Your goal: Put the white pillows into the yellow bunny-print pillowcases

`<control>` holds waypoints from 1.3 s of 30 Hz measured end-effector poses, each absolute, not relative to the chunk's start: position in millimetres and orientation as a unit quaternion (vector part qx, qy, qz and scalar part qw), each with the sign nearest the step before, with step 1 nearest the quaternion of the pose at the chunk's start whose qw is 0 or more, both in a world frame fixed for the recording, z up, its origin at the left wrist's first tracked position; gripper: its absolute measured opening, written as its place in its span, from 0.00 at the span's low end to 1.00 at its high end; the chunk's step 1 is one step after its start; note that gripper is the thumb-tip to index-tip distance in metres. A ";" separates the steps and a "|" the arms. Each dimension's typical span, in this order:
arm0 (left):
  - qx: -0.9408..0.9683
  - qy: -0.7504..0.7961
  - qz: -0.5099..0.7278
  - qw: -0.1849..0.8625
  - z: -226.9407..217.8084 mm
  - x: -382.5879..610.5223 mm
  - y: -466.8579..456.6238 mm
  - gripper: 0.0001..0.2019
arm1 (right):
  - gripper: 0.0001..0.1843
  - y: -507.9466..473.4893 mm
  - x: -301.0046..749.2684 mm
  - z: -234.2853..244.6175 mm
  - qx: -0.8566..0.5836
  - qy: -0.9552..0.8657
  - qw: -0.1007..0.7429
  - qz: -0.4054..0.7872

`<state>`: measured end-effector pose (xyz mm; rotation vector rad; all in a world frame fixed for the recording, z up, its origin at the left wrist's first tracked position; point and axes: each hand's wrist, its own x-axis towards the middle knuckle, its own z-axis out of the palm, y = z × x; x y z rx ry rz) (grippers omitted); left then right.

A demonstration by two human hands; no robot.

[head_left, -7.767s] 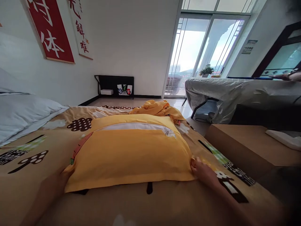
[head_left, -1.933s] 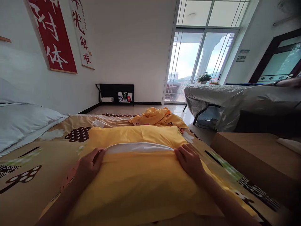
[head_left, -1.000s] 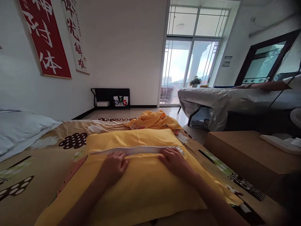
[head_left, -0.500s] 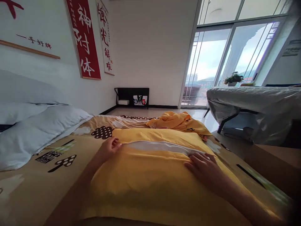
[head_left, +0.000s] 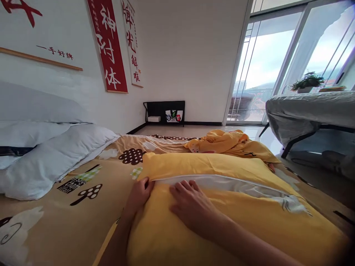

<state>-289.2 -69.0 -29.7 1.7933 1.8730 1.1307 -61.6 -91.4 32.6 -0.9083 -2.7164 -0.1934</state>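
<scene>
A stuffed yellow pillowcase lies across the bed in front of me. Along its upper part runs a long open slit, and a shiny white inner pillow shows through it. At the slit's left end, my left hand is closed, thumb and fingers pinching the pillowcase's left edge. My right hand lies just to its right, fingers curled over the slit's lower edge and close to the white fabric. Its fingertips are partly hidden, so any small zipper pull there cannot be made out.
Crumpled orange-yellow fabric lies beyond the pillow on the patterned tan bedsheet. White pillows are at the left. A plastic-covered table stands at the right, near glass doors. A low black shelf stands at the far wall.
My right hand has moved from the slit's right end to near its left end, beside my left hand. The slit now shows more white on the right. The view has shifted left.
</scene>
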 end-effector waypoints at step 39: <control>0.555 0.466 0.562 0.398 -28.5 -308.0 -101.3 0.19 | 0.22 -107.5 -72.8 12.5 -0.178 -0.921 0.311 -0.155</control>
